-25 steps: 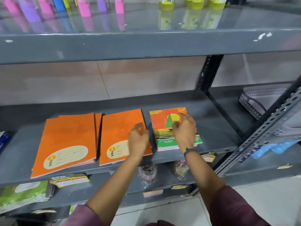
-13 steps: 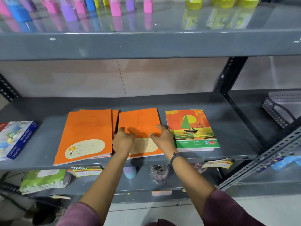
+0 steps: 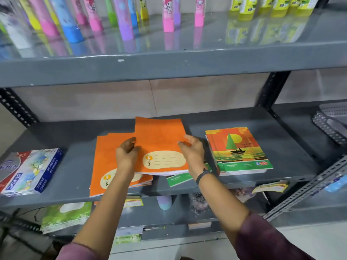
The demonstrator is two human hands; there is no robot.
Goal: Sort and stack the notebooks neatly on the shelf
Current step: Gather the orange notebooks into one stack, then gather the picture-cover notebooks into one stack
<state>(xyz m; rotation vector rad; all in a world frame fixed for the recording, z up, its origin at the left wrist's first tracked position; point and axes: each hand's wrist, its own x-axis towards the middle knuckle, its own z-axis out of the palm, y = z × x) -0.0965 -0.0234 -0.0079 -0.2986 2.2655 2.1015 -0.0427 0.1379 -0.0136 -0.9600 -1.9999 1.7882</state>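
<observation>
Since half a second ago I have lifted the middle orange notebook stack (image 3: 161,147) off the middle shelf (image 3: 244,117); it lay flat beside the left orange pile (image 3: 107,162) and now hangs tilted, its left edge overlapping that pile. With it raised, a green notebook (image 3: 178,180) shows on the shelf beneath, which was covered before. I count three groups of notebooks on this shelf: the left orange pile at nine o'clock of my hands, the lifted orange stack between them, and the sailboat stack (image 3: 238,149) at three o'clock, plus the single green one at six o'clock of the lifted stack. One puzzle box (image 3: 30,171) sits at the far left, and a grey basket (image 3: 332,124) at the far right. My left hand (image 3: 127,156) curls its fingers onto the lifted stack's left edge; my right hand (image 3: 193,152) clamps the right edge, thumb on the cover, the other fingers hidden under it. The stack spans the gap between both hands, its label toward me. How many notebooks it holds I cannot tell.
</observation>
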